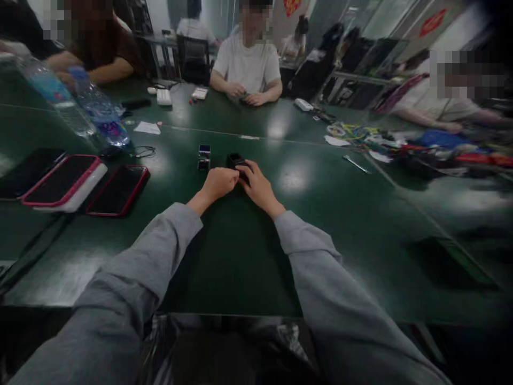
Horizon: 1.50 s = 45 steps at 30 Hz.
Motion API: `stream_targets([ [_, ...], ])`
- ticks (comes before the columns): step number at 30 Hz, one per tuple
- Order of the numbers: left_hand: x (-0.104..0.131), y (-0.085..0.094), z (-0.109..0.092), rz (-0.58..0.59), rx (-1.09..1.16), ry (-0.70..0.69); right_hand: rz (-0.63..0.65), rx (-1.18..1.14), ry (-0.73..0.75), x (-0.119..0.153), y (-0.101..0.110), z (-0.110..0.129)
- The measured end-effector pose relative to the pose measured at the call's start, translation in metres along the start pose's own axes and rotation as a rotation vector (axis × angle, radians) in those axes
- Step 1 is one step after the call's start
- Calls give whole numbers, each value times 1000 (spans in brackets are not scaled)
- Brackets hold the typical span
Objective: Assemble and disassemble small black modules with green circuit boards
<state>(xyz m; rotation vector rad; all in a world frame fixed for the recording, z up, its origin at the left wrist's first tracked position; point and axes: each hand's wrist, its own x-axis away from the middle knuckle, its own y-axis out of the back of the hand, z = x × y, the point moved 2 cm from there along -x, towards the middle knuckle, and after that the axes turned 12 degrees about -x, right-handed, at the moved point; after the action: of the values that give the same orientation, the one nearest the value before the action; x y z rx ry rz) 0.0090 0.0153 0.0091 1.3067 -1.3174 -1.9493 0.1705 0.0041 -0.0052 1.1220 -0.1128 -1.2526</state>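
Over the dark green table, my right hand (258, 184) rests its curved fingers around a small black box-shaped object (235, 159). Its exact kind is too dark to make out. My left hand (219, 183) is closed, its fingertips pressed together against the near side of the same object; whatever they pinch is hidden. Just left of the object lie two small dark square pieces with shiny edges, one farther (204, 150) and one nearer (204, 163).
Phones with red-edged cases (118, 191) lie at the left, with water bottles (102, 115) beyond them. A wrench-like metal tool (356, 164) and a heap of coloured cables (360, 133) lie at the right. Across the table sits a person in a white shirt (248, 67).
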Motion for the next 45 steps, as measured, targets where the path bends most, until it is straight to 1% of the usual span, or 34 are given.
stream_targets([
  [7, 1, -2, 2, -27, 52, -36, -19, -21, -13, 0, -1, -3],
  [10, 1, -3, 2, 12, 60, -55, -22, -33, -8, 0, -1, -4],
  [16, 0, -1, -1, 130, 53, -68, -17, -47, -4, -1, -2, -6],
  [20, -1, -2, -1, 161, 49, -63, -11, -47, 4, -1, -5, -9],
  [27, -2, -7, -1, 158, 44, -61, -8, -46, 18, -2, -6, -13],
  [32, -2, -6, -1, 174, 28, -51, 0, -41, 11, -2, -7, -13],
  [45, -2, -7, 0, 153, 35, -79, 9, -44, 4, -2, -8, -13],
])
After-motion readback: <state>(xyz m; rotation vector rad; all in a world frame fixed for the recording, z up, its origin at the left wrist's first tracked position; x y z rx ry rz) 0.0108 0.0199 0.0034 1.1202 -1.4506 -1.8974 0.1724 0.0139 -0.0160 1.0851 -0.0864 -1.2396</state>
